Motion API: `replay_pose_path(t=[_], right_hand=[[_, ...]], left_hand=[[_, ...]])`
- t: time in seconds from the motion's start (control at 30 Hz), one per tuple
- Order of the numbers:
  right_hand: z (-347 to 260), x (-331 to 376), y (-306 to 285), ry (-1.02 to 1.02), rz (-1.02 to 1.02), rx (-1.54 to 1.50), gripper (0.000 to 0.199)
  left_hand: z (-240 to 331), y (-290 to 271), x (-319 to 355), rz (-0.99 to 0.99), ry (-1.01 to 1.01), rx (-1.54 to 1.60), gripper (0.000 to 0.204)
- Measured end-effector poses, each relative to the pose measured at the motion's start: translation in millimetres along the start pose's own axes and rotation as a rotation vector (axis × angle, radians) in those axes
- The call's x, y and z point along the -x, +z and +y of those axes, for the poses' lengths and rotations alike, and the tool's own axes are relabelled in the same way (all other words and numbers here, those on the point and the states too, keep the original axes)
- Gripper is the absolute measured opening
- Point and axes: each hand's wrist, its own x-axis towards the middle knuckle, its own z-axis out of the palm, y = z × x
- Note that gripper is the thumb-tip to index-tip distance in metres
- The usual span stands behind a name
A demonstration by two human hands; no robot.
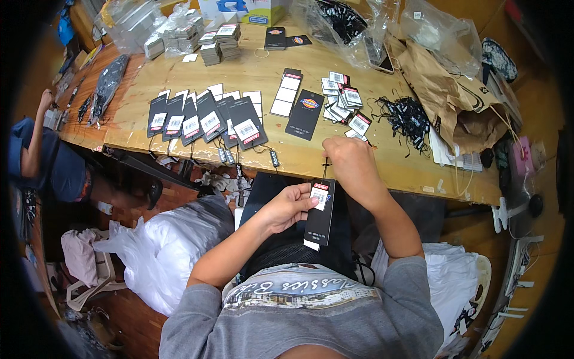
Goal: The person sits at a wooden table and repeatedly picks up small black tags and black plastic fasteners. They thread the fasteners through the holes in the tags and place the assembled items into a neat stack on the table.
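**Hang tags on a plywood bench**

Pale plywood forms the table [251, 78], its near edge running across the middle of the head view. Near the person's lap, the left hand [287, 209] pinches a black card hang tag [320, 212] with a small white label at its top, thumb pressed on its face. Just above, the right hand [353, 167] has its fingers pressed together on a thin black string [326, 167] rising from the tag.

On the table's left side lies a fanned row of black tags [203, 122], about seven, each bearing a white barcode sticker. To the right sit one single black tag [305, 113], a loose pile of white-labelled tags [344, 102] and a tangled heap of black strings [406, 116]. Far back stand stacks of tags [218, 42]. Crumpled brown paper bags [445, 90] lie at right; white plastic bags [161, 251] sit on the floor at left.
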Motion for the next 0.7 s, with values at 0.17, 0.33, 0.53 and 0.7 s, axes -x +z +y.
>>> replay_pose_path(t=[0.17, 0.33, 0.53, 0.7], right_hand=[[6, 3, 4, 0.009, -0.023, -0.014, 0.005], [5, 10, -23, 0.166, -0.151, -0.531, 0.013], [-59, -26, -9, 0.235, -0.787, -1.397, 0.014], [-157, -78, 66, 0.176, -0.974, -1.727, 0.026]], left_hand=[[-1, 2, 0, 0.013, 0.017, -0.035, 0.030], [23, 6, 38, 0.090, 0.263, -0.611, 0.036], [146, -3, 154, 0.463, 0.643, -1.720, 0.033], [221, -45, 193, 0.925, 0.183, -2.441, 0.021]])
